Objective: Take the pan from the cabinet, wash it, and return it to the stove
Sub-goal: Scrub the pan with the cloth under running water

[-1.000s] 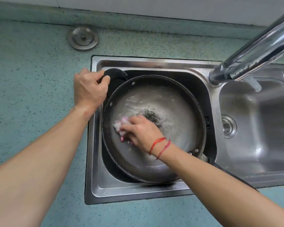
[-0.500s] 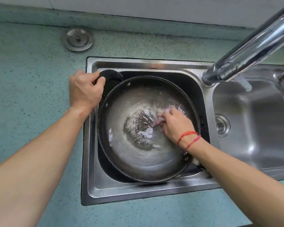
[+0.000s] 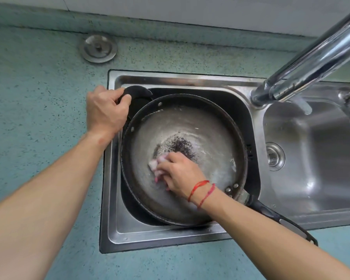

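A large dark pan (image 3: 210, 128) lies tilted in the left basin of a steel double sink (image 3: 113, 229). Its inside is wet and soapy, with a dark speckled patch at the middle. My left hand (image 3: 105, 112) grips the pan's short black helper handle (image 3: 137, 92) at the upper left rim. My right hand (image 3: 180, 174), with red strings at the wrist, presses a pink and white cloth (image 3: 156, 164) against the pan's bottom, left of centre. The long black handle (image 3: 281, 221) sticks out to the lower right, over the sink's rim.
A chrome faucet (image 3: 311, 55) reaches in from the upper right, over the divider between the basins. The right basin (image 3: 321, 158) holds a drain strainer (image 3: 274, 156). A round metal sink plug (image 3: 98, 48) lies on the teal countertop (image 3: 38, 87) behind the sink.
My right hand has swept the cloth from the right side of the pan's bottom back toward the lower left. My left hand keeps its hold on the helper handle.
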`<state>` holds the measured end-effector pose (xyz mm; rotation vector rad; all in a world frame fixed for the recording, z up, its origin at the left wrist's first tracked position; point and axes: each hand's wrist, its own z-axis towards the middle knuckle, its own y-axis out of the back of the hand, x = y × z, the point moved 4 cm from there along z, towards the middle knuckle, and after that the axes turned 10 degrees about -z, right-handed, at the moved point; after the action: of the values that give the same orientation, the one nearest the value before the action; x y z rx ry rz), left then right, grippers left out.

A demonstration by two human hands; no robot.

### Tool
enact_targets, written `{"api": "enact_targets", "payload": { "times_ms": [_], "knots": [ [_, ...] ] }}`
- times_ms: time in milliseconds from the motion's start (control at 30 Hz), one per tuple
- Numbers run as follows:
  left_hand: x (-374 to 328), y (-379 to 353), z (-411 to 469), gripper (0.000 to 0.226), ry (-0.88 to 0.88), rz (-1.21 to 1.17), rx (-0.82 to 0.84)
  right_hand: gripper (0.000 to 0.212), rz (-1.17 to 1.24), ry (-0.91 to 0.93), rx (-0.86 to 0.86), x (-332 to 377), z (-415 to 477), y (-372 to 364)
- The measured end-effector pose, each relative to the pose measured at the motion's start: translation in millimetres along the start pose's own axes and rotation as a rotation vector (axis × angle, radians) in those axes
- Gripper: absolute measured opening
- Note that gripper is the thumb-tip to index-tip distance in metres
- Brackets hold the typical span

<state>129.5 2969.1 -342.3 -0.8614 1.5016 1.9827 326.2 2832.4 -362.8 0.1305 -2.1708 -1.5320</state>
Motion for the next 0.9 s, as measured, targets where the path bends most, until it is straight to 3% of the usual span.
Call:
{"api": "enact_targets", "payload": {
  "times_ms": [233, 500, 667, 733, 800, 900],
  "knots": [
    [-2, 1, -1, 0.033, -0.020, -0.002, -0.005, 0.012, -0.059, -0.090, -0.188, -25, 36, 9],
    [-6, 3, -2, 0.031, -0.030, -0.019, 0.005, 0.018, -0.203, -0.303, -0.056, -82, 3, 14],
    [-6, 3, -2, 0.031, -0.025, -0.010, 0.007, 0.005, -0.099, -0.239, -0.079, -61, -28, -5],
    [-4, 3, -2, 0.030, -0.014, -0.004, 0.007, 0.025, -0.040, -0.163, -0.117, -41, -25, -11],
    [-4, 4, -2, 0.031, -0.008, -0.007, 0.007, 0.030, -0.030, -0.115, -0.146, -27, -8, -11],
    [-6, 4, -2, 0.033, -0.023, -0.002, 0.009, 0.011, -0.034, -0.150, -0.167, -30, 20, 5]
  ]
}}
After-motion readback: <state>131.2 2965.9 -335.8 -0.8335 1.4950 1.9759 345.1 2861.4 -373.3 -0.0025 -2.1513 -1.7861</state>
